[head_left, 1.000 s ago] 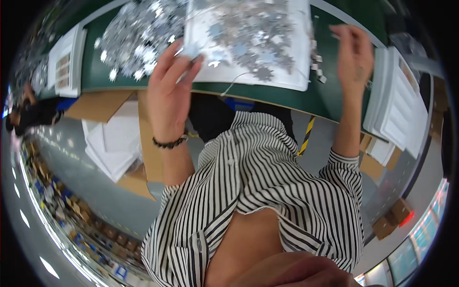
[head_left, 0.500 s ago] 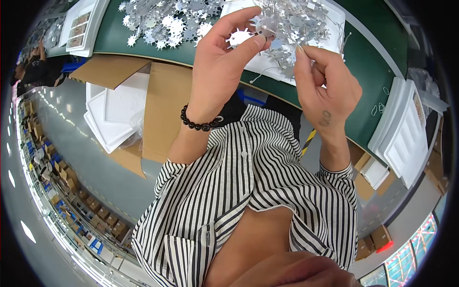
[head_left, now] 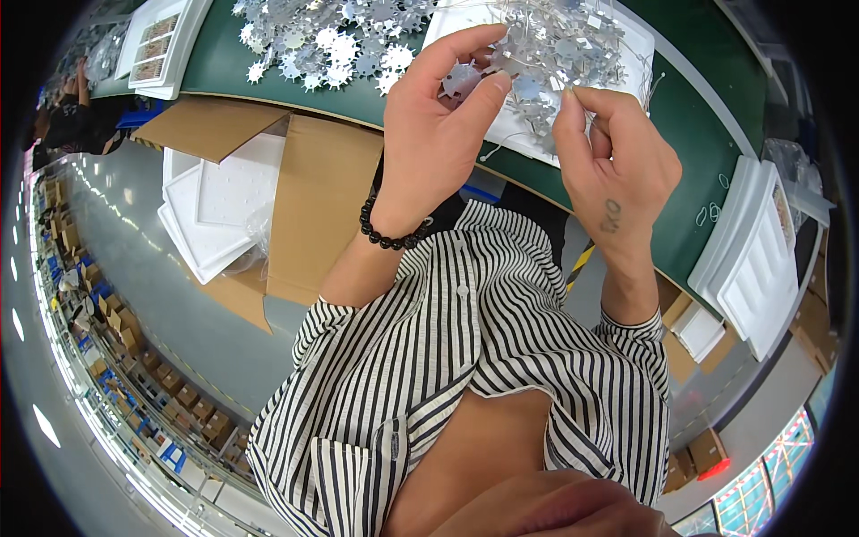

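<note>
Silver toothed discs show in the head view as thin, flat, shiny pieces with short points around their rims, some mirror-bright, others a duller grey. They lie overlapping in two heaps: one on a white tray, mixed with pale thin strands, the other to its left, directly on the green bench.

The left hand is curved, thumb and forefinger apart, over the near left part of the tray, with silver pieces visible between them; whether it grips one, I cannot tell. The right hand, beside it, has thumb and forefinger pinched together; what they hold is too small to tell.

As for writing, dark lettering-like marks sit near the right wrist. A black beaded bracelet circles the left wrist.
</note>
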`<control>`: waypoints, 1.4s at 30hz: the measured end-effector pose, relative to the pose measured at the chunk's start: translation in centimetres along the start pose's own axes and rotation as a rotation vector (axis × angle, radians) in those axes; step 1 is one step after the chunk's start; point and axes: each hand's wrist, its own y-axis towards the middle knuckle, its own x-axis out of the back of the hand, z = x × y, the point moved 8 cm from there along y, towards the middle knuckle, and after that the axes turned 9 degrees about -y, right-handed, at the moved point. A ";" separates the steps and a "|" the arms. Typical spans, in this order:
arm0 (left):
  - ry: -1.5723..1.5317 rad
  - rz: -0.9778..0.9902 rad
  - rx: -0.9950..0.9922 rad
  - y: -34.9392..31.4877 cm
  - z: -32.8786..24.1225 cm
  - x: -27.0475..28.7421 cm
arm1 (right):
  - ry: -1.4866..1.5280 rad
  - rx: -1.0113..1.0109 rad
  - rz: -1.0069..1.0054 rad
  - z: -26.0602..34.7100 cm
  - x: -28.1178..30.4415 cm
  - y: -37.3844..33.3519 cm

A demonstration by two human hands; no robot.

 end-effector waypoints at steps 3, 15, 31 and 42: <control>0.154 -0.022 -0.109 -0.1 -0.8 0.1 | 0.000 0.025 0.028 0.3 -0.2 0.2; 0.050 -0.044 0.005 -0.5 0.1 1.1 | 0.313 -0.222 0.255 -0.6 -2.5 -0.6; -0.198 -0.084 0.119 -0.4 0.5 1.9 | 0.494 -0.372 0.458 -2.5 -6.6 -2.0; 0.318 0.011 -0.183 -0.3 -3.3 3.5 | 0.660 -0.368 0.705 -1.2 -8.7 -1.3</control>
